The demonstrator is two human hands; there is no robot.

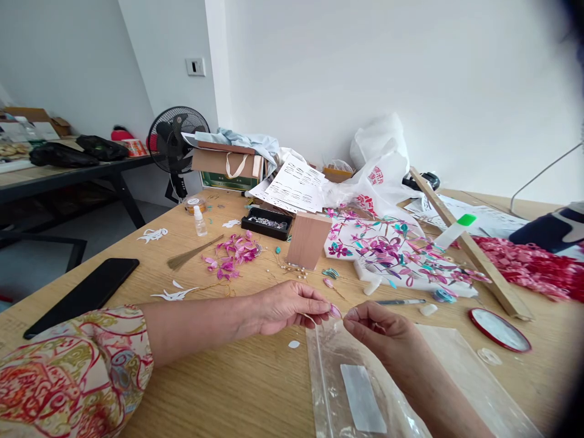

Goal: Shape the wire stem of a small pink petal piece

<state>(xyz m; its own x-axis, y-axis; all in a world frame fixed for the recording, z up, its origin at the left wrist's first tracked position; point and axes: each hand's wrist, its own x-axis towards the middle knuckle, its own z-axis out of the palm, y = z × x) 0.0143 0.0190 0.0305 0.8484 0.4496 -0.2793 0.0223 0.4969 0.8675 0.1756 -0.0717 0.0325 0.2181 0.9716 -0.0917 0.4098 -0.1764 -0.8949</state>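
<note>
My left hand pinches a small pink-purple petal between thumb and forefinger. At the petal's other end my right hand has thumb and forefinger pressed together; what lies between them is too small to make out. Under both hands is a clear zip plastic bag with a white label. Just beyond the fingers lies a pink bud on a thin stem. A loose white petal shape rests on the table below my left hand.
Pink petals, a fan of thin wires, a dropper bottle and a black phone lie left. A wooden block stands ahead. Wire flowers on white foam, a wooden bar and a red-rimmed oval lie right.
</note>
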